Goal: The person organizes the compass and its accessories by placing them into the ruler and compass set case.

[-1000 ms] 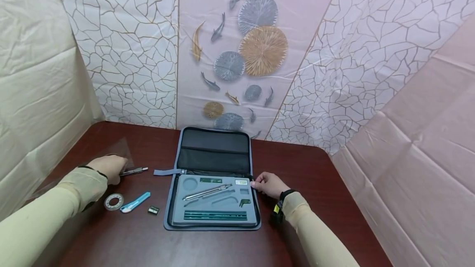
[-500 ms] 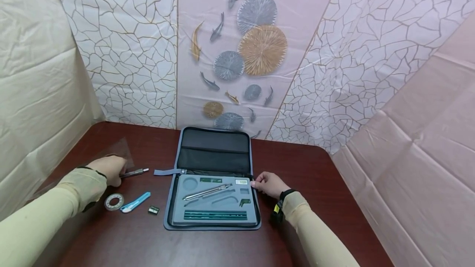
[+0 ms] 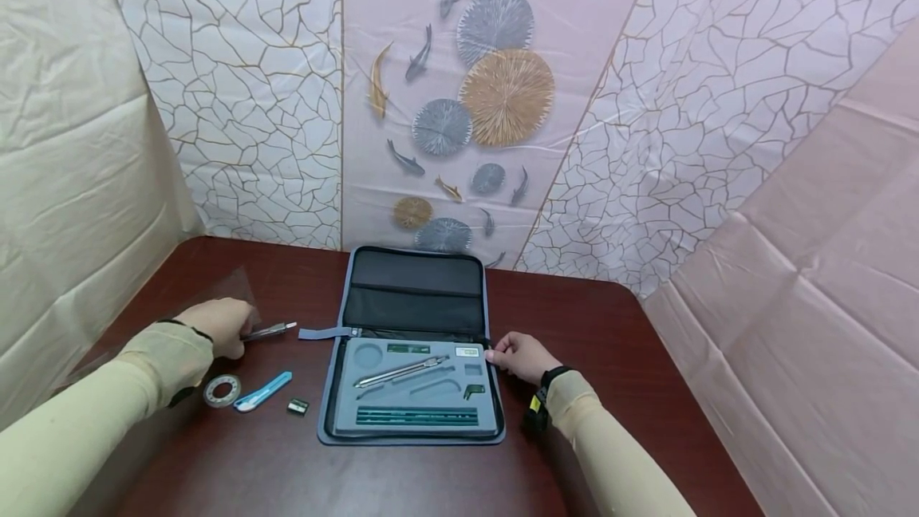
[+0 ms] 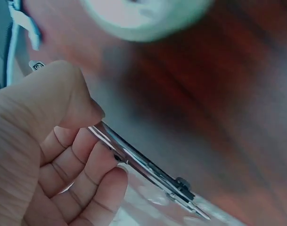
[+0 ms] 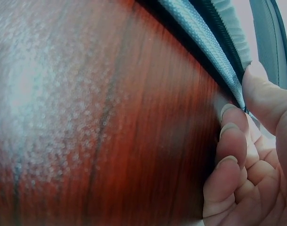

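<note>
My left hand [image 3: 215, 325] is at the left of the table and pinches a silver drawing compass [image 4: 150, 165] between thumb and fingers. Its hinge end sticks out past the thumb in the left wrist view, the pointed legs the other way. In the middle lies an open blue-grey zip case [image 3: 409, 309] with a grey tray [image 3: 345, 405]. A second silver compass [image 3: 391, 375], dark green pencils [image 3: 416, 416] and a white eraser [image 3: 467, 353] sit in the tray. My right hand [image 3: 527, 357] pinches the case's right edge, thumb on top and fingers curled below.
Left of the case are a white tape roll [image 3: 222, 391], a blue utility knife [image 3: 262, 392] and a small pencil sharpener [image 3: 297, 407]. A clear plastic sheet [image 3: 244, 286] lies behind my left hand. Patterned cloth [image 3: 273, 102] hangs behind the table.
My left hand has shifted a little to the right with the compass, bringing its tip nearer to the case's strap. The right hand stays on the case edge.
</note>
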Tool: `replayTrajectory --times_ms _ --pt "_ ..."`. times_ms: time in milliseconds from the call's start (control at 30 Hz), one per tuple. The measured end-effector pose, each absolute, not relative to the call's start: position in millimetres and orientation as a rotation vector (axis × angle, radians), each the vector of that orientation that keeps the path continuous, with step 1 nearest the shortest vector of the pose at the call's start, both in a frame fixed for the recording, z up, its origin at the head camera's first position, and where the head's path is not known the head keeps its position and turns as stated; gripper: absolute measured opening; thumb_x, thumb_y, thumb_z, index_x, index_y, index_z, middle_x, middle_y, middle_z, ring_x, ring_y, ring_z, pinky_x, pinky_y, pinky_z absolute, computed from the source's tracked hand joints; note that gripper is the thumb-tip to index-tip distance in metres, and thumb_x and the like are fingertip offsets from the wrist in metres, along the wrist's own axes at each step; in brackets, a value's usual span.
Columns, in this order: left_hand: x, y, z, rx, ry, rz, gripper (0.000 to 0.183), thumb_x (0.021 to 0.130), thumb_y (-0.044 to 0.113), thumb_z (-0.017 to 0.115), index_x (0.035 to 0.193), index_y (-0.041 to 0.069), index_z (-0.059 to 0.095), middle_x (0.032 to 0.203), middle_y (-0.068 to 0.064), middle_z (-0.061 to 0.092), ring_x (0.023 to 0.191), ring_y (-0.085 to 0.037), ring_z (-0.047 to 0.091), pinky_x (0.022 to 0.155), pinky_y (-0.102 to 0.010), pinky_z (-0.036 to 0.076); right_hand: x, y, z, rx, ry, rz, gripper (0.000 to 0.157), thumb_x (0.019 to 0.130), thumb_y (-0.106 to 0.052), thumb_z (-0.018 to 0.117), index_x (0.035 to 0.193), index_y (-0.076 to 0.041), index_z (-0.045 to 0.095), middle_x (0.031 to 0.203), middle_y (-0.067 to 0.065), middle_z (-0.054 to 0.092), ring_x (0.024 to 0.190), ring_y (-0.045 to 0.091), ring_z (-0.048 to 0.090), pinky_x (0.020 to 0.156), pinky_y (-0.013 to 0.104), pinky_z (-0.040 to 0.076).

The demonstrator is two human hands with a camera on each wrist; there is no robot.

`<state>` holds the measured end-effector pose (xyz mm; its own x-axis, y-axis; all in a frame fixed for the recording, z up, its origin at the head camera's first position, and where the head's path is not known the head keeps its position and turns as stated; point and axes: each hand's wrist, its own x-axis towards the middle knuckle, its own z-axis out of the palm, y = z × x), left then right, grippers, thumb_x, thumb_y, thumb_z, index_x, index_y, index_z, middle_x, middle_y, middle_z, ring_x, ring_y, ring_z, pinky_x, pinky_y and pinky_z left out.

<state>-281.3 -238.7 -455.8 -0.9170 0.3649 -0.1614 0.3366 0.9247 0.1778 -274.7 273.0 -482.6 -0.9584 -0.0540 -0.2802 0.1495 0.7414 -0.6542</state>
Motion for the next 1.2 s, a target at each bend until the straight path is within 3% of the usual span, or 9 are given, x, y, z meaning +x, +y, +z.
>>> replayTrajectory --times_ms 367,1000,1200 --pt "-279 -171 -440 0.596 2.864 0.187 0.021 0.073 0.006 0.078 0.080 0.013 0.059 0.072 0.001 0.055 0.063 -0.018 0.051 0.057 -0.034 0.044 -275 273 -484 0.072 2.663 -1.048 0.032 0.089 -0.038 0.070 0.093 -0.008 0.059 0.077 0.006 0.061 0.070 0.021 0.056 0.063 0.031 0.046" --pt "-256 -77 -440 0.806 2.757 0.293 0.013 0.072 0.009 0.075 0.075 0.015 0.064 0.069 0.007 0.057 0.060 -0.012 0.050 0.058 -0.031 0.045 -274 273 -483 0.062 2.672 -1.034 0.030 0.090 -0.037 0.070 0.093 -0.008 0.060 0.076 0.006 0.061 0.071 0.020 0.056 0.064 0.031 0.046" --pt "-255 -62 -446 0.874 2.745 0.332 0.032 0.072 0.007 0.072 0.057 0.020 0.047 0.054 0.011 0.030 0.049 -0.010 0.026 0.047 -0.028 0.026 -274 275 -482 0.063 2.668 -1.038 0.031 0.089 -0.037 0.070 0.094 -0.008 0.060 0.077 0.006 0.061 0.070 0.020 0.056 0.063 0.030 0.045"
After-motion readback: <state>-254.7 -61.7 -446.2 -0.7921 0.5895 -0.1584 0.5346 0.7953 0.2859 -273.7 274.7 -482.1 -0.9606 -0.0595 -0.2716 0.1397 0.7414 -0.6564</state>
